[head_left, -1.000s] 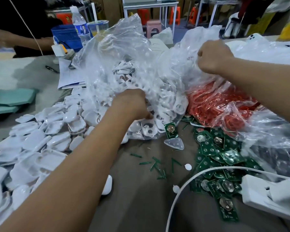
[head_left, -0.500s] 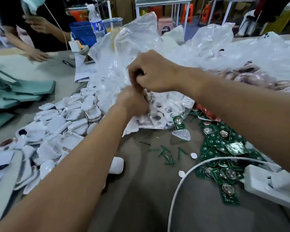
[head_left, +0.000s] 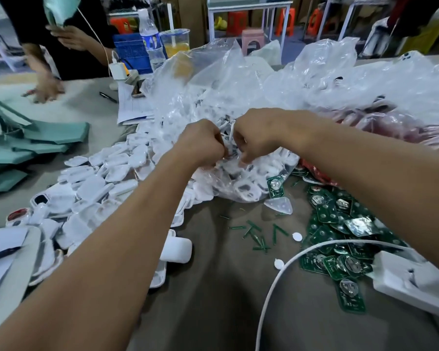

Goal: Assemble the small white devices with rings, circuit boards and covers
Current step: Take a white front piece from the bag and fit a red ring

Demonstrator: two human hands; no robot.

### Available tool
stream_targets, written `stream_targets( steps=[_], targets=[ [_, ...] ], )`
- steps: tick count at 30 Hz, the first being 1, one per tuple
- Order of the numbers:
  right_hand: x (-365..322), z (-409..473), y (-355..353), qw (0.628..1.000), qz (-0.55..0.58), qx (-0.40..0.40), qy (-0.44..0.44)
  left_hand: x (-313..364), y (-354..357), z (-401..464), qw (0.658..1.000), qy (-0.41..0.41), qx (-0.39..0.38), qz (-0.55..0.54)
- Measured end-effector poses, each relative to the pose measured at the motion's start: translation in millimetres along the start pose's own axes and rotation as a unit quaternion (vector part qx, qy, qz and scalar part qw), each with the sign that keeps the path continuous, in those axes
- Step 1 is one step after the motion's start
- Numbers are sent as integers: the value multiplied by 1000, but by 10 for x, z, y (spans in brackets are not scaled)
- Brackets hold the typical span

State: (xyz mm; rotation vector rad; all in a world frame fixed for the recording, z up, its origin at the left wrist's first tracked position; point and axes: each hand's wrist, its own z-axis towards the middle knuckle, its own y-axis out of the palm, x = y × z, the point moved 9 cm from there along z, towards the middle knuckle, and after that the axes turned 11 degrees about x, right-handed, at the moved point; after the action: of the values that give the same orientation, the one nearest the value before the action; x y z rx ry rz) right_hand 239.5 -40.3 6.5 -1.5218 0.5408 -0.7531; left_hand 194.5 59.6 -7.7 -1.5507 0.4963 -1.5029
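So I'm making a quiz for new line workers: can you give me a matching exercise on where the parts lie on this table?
Things:
1. circuit boards
2. white covers
3. clear bag
4. red rings

Places:
A. gripped by both hands
B. loose pile, left
C. bagged, beyond the boards
D. loose pile, right

Pairs: 1-D, 2-B, 3-A, 4-C

The grey table [head_left: 213, 312] bears white covers [head_left: 91, 188], green circuit boards [head_left: 340, 239], plastic bags [head_left: 238, 79].

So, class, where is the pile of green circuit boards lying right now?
In the head view the green circuit boards lie on the table's right side, under the right forearm, beside the white cable and below the bag of red rings.
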Motion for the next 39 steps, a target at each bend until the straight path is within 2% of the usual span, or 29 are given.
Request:
stream_targets(
  steps=[3, 5, 7, 10, 13, 18, 20, 25, 27, 29, 31, 33, 36, 39],
  targets=[
    [-36, -21, -11, 1000, 7, 0, 0, 2, -66, 24, 997, -3, 71, 4],
    [12, -11, -34, 998, 51, 23, 16, 52, -193, 13, 989, 15, 148, 8],
    [121, 12, -70, 994, 81, 54, 48, 117, -269, 3, 982, 35, 185, -3],
    [231, -5, -104, 991, 71, 78, 84, 172, -156, 25, 992, 42, 120, -8],
    [199, -18, -18, 995, 33, 59, 73, 178, -43, 23, 996, 37, 78, 16],
    [117, 16, 30, 990, 26, 105, 89, 117, -134, 1, 990, 7, 138, -13],
    [116, 7, -30, 986, 56, 130, 90, 80, -226, -9, 985, -1, 172, -23],
    [265, -63, -345, 964, 150, 198, 95, -1, -327, -45, 979, -35, 197, -28],
    [294, -153, -586, 945, 169, 272, 68, 41, -446, -99, 964, -33, 260, -37],
    [273, -282, -831, 924, 150, 350, 25, 170, -577, -172, 938, 5, 331, -107],
    [257, -388, -1004, 907, 135, 398, 3, 297, -678, -255, 908, 40, 381, -170],
    [326, -456, -1117, 889, 172, 425, 11, 434, -736, -334, 892, 63, 411, -176],
    [521, -509, -1208, 876, 241, 416, 47, 642, -685, -298, 903, 99, 358, -216],
    [728, -573, -1139, 884, 331, 325, 58, 774, -591, -251, 895, 91, 291, -326]
  ],
)
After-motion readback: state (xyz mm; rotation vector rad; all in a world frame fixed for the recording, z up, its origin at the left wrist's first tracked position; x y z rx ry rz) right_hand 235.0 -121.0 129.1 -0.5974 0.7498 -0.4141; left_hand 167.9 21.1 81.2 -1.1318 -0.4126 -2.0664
